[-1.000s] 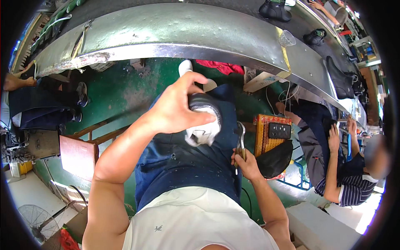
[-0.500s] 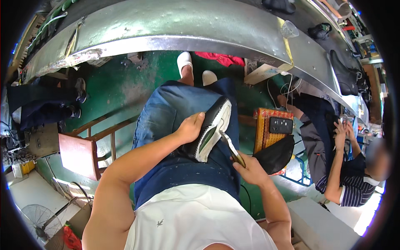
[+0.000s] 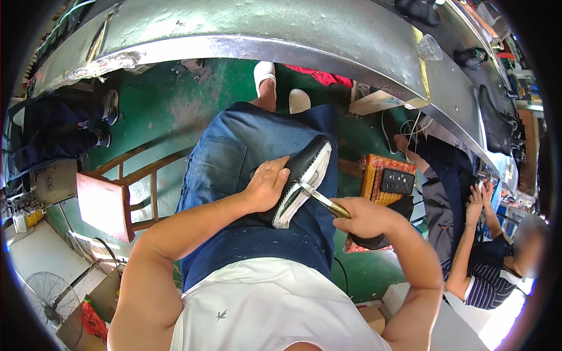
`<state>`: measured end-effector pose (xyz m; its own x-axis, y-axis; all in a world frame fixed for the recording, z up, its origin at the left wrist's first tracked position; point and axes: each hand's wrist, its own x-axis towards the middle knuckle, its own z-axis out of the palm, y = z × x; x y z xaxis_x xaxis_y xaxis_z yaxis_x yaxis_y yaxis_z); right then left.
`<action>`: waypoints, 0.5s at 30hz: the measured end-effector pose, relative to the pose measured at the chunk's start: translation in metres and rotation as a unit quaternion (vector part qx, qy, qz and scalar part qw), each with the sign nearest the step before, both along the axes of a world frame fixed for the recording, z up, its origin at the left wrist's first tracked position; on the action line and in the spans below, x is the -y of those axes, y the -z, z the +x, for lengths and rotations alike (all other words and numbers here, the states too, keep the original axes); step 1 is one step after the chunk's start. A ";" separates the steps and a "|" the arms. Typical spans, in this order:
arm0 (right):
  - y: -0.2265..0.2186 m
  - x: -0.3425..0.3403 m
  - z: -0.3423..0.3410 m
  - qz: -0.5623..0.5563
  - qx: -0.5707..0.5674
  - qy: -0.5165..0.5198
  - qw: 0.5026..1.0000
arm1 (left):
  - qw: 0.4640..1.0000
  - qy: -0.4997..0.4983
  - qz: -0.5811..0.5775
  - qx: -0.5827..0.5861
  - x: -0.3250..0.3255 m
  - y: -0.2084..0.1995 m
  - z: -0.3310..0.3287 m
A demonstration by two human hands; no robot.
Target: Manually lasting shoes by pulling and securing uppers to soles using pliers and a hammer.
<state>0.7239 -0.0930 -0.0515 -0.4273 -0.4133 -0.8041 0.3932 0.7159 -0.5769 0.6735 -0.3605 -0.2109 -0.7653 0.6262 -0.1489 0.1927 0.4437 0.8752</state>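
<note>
Hand L (image 3: 266, 188) on blk shoe (image 3: 311, 154), fingers (image 3: 280, 165) holding it; R hand (image 3: 370, 216) palm-down, fingers wrapped rd tool (image 3: 322, 199).

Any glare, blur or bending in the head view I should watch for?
In the head view, glare whitens patches of the metal bench and the stool seat; in that same view, the fisheye bows the bench's edge and the corners go black, while the shoe and metal tool look fairly sharp.
</note>
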 end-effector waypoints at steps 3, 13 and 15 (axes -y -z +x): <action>0.006 -0.007 -0.017 0.032 0.053 -0.035 0.997 | 0.999 0.041 0.001 0.028 0.002 -0.002 -0.005; 0.111 -0.048 -0.035 -0.046 -0.250 -0.123 0.959 | 0.986 0.123 -0.020 0.109 0.006 0.000 -0.040; 0.137 -0.054 -0.033 -0.073 -0.324 -0.130 0.934 | 0.980 0.159 -0.027 0.116 0.008 -0.003 -0.048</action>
